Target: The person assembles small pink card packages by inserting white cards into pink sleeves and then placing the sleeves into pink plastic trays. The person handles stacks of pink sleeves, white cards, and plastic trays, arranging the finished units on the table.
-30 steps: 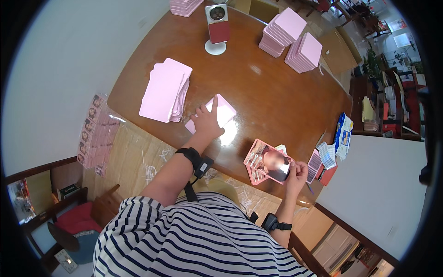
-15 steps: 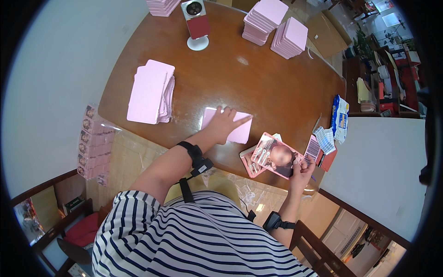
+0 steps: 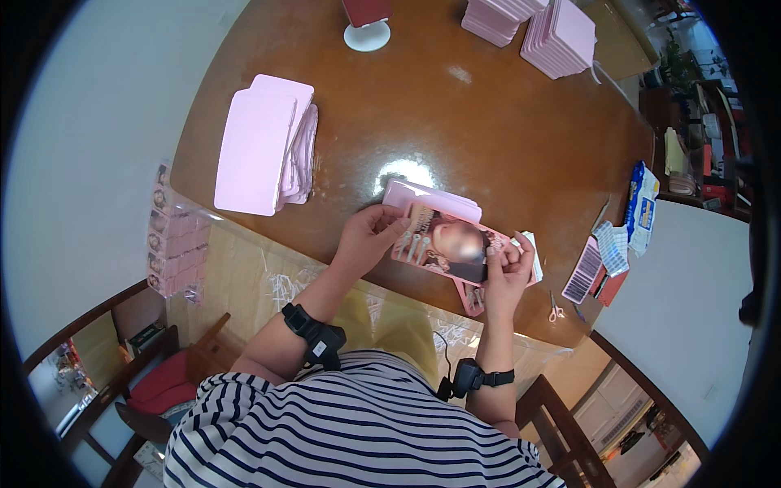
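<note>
A pink card with a printed portrait and several white clip-like shapes at one end [image 3: 439,248] is held between my hands above the table's near edge. My left hand [image 3: 370,237] is closed, thumb and fingers pinching the card's left end. At the right end, my right hand [image 3: 506,275] grips it with the thumb on top. Just behind the held card lies a plain pink card [image 3: 431,195], partly covered by it. Another portrait card [image 3: 471,298] pokes out from underneath, mostly hidden. A white paper edge [image 3: 529,252] shows beside my right fingers.
A pile of plain pink cards [image 3: 254,150] lies on the brown table [image 3: 390,106] at left. More pink stacks [image 3: 560,39] stand far back. Scissors [image 3: 555,309], a barcode sheet [image 3: 581,270] and a blue-white packet [image 3: 642,210] sit at right. A white round stand [image 3: 367,36] is behind.
My left hand has left the plain pink card and taken the portrait card's left end. My right hand has brought that card leftward, over the plain one. The view has shifted.
</note>
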The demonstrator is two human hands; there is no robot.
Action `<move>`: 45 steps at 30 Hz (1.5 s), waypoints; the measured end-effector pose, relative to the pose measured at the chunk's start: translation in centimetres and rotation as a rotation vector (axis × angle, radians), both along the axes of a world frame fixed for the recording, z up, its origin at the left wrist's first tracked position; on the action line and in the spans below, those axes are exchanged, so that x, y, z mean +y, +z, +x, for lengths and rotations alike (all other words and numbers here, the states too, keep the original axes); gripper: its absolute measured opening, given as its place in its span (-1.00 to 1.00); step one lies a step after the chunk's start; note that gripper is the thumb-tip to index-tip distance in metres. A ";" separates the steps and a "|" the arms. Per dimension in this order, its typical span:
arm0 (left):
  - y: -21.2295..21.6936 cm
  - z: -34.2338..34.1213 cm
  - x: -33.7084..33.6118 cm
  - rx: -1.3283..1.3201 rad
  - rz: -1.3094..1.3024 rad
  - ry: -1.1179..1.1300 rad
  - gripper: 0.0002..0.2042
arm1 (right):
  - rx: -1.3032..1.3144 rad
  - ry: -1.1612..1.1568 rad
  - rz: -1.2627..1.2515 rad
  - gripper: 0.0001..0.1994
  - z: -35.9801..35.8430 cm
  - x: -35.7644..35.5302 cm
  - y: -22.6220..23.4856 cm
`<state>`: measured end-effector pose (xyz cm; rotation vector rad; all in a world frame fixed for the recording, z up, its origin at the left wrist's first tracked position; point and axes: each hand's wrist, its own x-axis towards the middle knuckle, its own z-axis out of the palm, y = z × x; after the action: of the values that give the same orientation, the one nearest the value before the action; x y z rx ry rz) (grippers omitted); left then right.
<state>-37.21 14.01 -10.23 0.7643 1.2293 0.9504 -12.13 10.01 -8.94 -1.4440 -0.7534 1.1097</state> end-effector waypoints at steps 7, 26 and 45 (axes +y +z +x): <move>-0.5 -1.2 0.9 0.319 -0.045 0.047 -0.90 | 0.052 -0.061 -0.123 -0.53 -3.7 0.9 -2.4; -1.6 -0.2 3.4 1.003 0.423 0.049 -0.88 | -0.173 -0.235 -0.230 -0.87 -4.0 2.9 -4.5; -2.4 -0.1 3.9 1.029 0.472 0.012 -0.90 | -0.067 -0.214 -0.297 -0.84 -3.1 3.7 -4.9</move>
<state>-37.31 17.91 -12.60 1.7541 1.8967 0.8737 -15.22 13.74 -13.79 -1.7742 -0.4785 1.0417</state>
